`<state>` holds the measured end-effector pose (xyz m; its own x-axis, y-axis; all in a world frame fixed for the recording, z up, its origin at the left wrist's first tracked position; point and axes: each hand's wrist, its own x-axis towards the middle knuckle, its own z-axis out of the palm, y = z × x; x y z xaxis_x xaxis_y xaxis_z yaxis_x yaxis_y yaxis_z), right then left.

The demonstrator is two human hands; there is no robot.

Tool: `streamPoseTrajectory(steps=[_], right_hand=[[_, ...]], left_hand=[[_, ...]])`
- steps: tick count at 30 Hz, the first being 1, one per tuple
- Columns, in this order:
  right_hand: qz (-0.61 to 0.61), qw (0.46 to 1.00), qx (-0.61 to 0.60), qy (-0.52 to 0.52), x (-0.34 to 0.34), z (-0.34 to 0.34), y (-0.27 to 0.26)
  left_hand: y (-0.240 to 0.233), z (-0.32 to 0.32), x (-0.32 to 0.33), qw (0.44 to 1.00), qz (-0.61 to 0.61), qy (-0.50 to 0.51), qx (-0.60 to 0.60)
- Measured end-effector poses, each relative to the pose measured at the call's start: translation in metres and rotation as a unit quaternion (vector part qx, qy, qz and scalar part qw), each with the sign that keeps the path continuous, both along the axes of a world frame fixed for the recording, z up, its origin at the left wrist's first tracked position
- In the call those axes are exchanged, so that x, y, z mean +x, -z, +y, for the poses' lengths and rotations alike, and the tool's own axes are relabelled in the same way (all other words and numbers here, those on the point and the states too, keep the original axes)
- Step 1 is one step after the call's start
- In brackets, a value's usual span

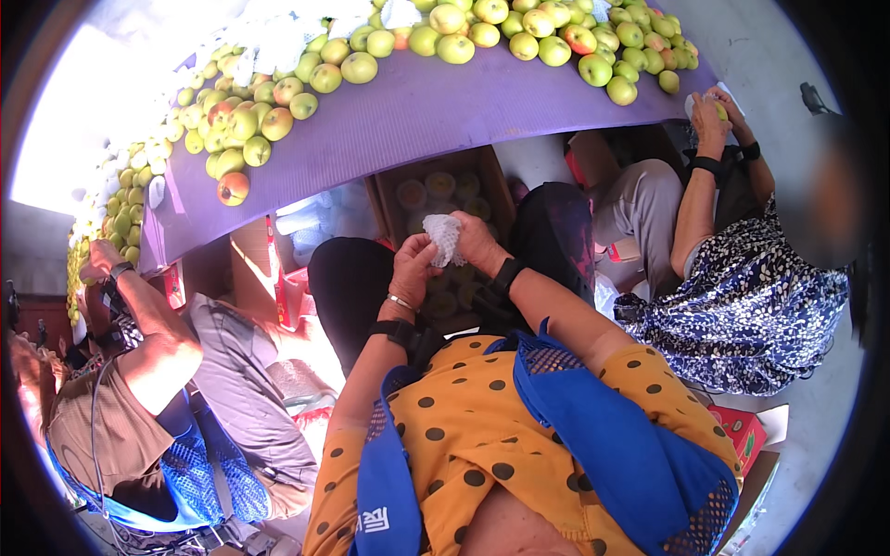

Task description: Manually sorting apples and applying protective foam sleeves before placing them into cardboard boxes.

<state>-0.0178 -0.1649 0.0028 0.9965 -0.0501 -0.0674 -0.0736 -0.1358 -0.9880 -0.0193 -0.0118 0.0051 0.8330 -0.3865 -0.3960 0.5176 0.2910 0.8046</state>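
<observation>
A white foam net sleeve [443,238] is pinched between my left hand [412,267] and my right hand [478,240], above my lap. Whether anything lies inside the sleeve cannot be told. Beneath my hands, between my knees, a cardboard box [502,182] holds several round fruits in foam nets, partly hidden by my hands and arms. Beyond it, green and reddish apples [243,124] are heaped on a table with a purple ribbed cover [417,104]. White foam nets [278,35] lie among the apples at the upper left.
At the right, a co-worker in a patterned top [737,299] handles an apple at the table edge. Another co-worker in a brown top [104,438] reaches towards apples at the left. Cardboard boxes [254,257] stand under the table; a red box [740,434] sits behind me at the right.
</observation>
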Motion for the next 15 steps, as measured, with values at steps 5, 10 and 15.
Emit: streamPoseTrajectory(steps=[5, 10, 15], right_hand=[[-0.04, 0.996, -0.081, -0.011, -0.002, 0.002, 0.0], [-0.042, 0.995, -0.083, -0.032, -0.005, 0.002, -0.009], [0.007, 0.996, -0.021, -0.09, -0.002, -0.003, -0.004]], left_hand=[[0.006, 0.001, 0.0, 0.998, -0.047, 0.006, 0.038], [0.008, 0.001, 0.002, 0.999, -0.011, -0.027, 0.042], [0.021, 0.003, 0.008, 0.991, 0.041, -0.117, -0.058]])
